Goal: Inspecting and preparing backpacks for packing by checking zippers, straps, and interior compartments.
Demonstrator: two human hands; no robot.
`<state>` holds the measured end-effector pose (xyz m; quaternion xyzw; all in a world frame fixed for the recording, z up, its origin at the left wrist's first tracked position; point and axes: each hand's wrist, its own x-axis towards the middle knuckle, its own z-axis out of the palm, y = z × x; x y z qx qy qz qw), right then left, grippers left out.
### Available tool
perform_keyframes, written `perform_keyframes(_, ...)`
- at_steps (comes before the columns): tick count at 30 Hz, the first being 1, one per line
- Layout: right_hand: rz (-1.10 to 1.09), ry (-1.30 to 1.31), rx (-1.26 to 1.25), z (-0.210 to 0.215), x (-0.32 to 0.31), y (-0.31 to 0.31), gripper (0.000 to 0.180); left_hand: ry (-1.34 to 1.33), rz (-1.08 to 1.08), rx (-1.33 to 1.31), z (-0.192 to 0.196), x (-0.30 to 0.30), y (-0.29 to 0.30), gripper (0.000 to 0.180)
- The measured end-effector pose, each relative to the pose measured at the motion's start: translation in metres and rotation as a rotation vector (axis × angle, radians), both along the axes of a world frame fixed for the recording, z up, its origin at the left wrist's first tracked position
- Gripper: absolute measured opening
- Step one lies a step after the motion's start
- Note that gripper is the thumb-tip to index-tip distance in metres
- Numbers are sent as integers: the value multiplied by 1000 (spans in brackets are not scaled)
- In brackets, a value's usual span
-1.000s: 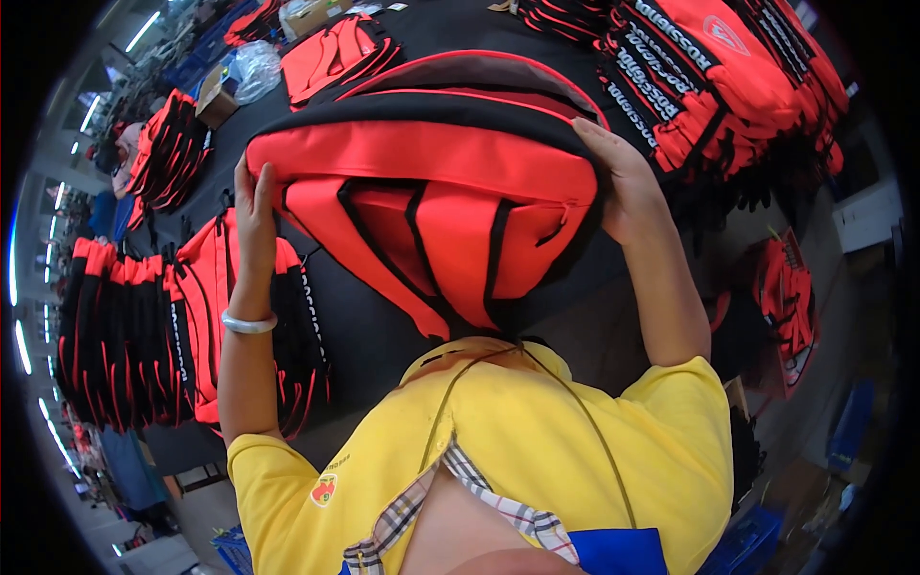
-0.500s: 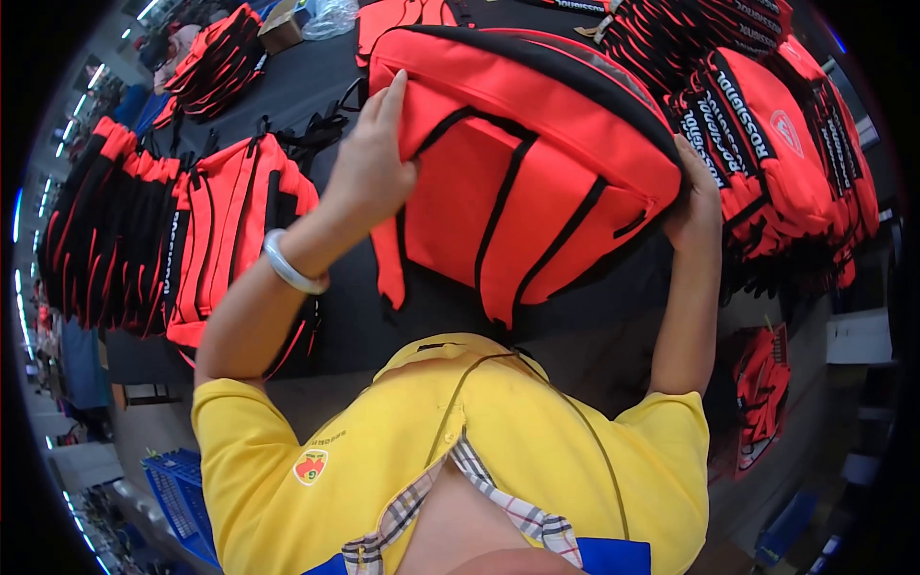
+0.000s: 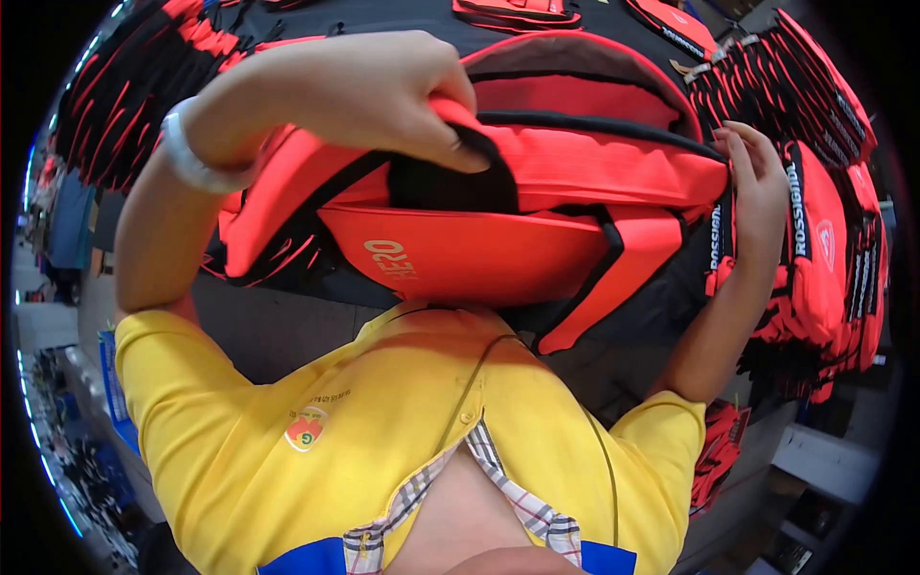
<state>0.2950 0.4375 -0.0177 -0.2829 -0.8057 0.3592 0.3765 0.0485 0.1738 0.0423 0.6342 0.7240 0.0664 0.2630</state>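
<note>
A bright red-orange backpack with black trim lies in front of me on the dark table. Its top gapes, so the grey and red lining shows behind a black-edged rim. My left hand is closed over a red padded part of the bag with a black inner face, at its upper left. Beside the bag's right corner, my right hand has its fingertips bent onto the black edge. A shoulder strap hangs over the near side toward me. The left palm and the far underside of the bag are hidden.
Stacks of similar red and black bags stand at the far left and far right. More bags are piled right beside my right arm. A flat red piece lies at the table's back.
The backpack has tipped toward me and its top has come apart to show the lining. My left hand moved from its side to grip a padded part; my right hand shifted right.
</note>
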Motion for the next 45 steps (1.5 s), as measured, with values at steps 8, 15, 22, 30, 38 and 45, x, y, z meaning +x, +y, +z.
perform_keyframes(8,320,-166,688,-54,-36,-151,39,-247,183,-45,-35,-22,13,58)
perform_keyframes(15,456,-149,514,-94,-16,-175,32,-828,315,-262,-101,-49,11,45)
perform_keyframes(22,509,-158,465,-105,0,-181,32,-767,362,-251,-120,-50,4,41)
perform_keyframes(30,498,-149,478,-107,5,-185,32,-773,286,-207,-119,-51,-7,45)
perform_keyframes(38,479,-136,456,-107,7,-186,34,-783,358,-84,-122,-44,-14,53)
perform_keyframes(45,448,-97,474,-105,10,-185,30,-878,410,15,-124,-26,-19,44)
